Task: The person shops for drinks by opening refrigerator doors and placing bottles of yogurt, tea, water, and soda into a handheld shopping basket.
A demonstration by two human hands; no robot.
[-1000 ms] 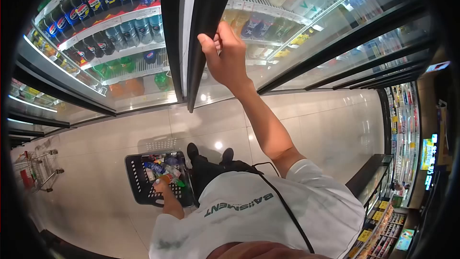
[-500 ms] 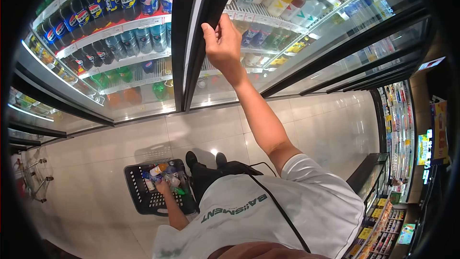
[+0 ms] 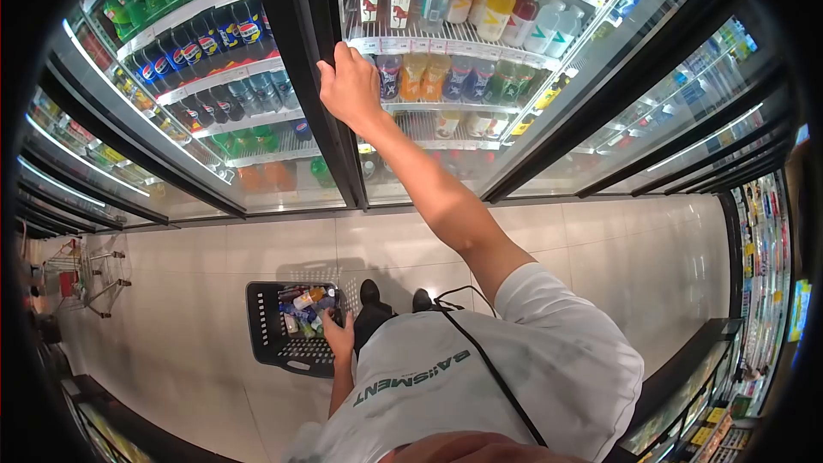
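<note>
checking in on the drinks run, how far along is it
Done: the black basket already holds several bottles and packets. In hand: the right hand grips the edge of the fridge door, which stands open on the shelves of bottled drinks, while the left hand holds the basket near the floor. Left: no bottle from this fridge is in either hand yet.

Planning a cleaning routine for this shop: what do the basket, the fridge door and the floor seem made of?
Basket: likely matt black plastic, moulded perforated walls. Fridge door: clear glass, bottles visible through it, in a dark, probably metal frame. Floor: glossy pale tiles, with grout lines and light reflections.
</note>
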